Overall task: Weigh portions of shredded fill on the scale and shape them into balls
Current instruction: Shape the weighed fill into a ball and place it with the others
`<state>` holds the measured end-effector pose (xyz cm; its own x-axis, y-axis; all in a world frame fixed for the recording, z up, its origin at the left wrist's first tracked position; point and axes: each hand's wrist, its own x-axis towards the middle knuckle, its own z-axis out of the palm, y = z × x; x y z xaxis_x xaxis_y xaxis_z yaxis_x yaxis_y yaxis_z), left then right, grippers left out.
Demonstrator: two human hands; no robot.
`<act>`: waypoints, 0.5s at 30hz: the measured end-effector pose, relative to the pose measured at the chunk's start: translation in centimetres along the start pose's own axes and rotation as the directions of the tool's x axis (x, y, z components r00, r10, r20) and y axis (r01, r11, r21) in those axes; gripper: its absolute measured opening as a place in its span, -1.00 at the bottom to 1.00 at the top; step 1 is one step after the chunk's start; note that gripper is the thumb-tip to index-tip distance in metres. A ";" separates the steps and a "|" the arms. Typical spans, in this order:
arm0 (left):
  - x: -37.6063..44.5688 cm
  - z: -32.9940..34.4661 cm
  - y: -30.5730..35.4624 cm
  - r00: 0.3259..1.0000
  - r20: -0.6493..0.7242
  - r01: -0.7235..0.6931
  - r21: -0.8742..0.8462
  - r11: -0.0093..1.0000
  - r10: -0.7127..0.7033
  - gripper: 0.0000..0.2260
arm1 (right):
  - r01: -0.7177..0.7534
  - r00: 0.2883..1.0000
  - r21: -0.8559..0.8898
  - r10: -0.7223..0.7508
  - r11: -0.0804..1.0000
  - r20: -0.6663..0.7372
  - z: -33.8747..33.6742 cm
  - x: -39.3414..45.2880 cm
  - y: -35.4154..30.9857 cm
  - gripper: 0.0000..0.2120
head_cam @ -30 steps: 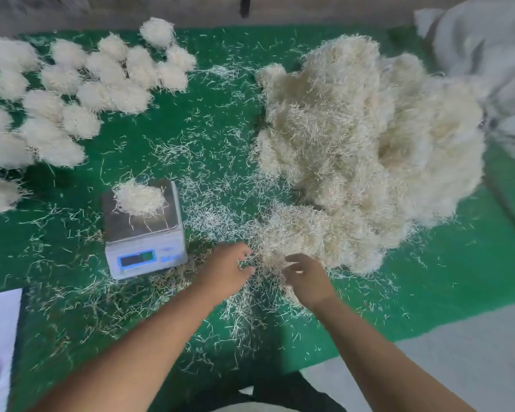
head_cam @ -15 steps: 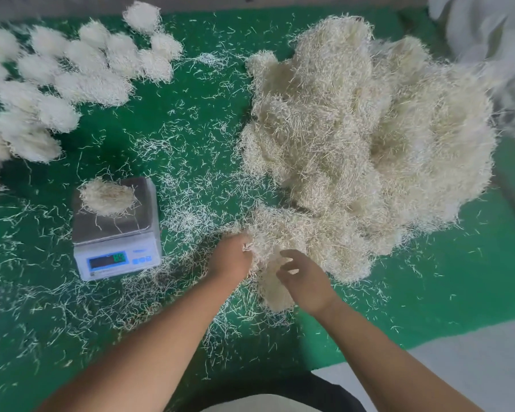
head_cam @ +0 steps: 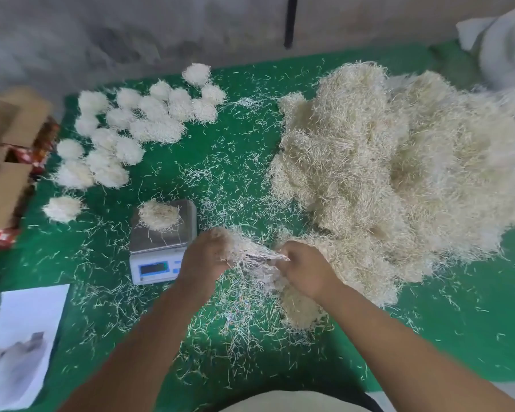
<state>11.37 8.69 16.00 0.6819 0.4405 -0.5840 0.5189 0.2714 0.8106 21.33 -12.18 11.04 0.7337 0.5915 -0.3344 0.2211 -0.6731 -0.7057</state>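
My left hand (head_cam: pixel 204 255) and right hand (head_cam: pixel 305 270) both grip one tuft of shredded fill (head_cam: pixel 252 254), stretched between them beside the big heap (head_cam: pixel 399 162). Risk: strands shed onto the mat. Half a second ago both hands were down in the heap; the portion on the scale (head_cam: pixel 161 233) is unchanged

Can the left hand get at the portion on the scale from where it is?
Probably yes: the left hand is beside the scale, nothing between it and the portion, but it grips fill now.
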 end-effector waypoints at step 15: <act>-6.4 -5.2 7.6 0.880 -0.419 -0.327 -0.191 0.925 0.225 -0.70 | 0.092 0.987 0.117 -0.075 0.989 -0.140 -10.4 -2.6 -5.8 -0.70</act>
<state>8.23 12.40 26.16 0.5007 0.8069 -0.3135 0.1584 0.2706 0.9496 24.82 -14.48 22.50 0.7975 0.5727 -0.1897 0.2108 -0.5592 -0.8018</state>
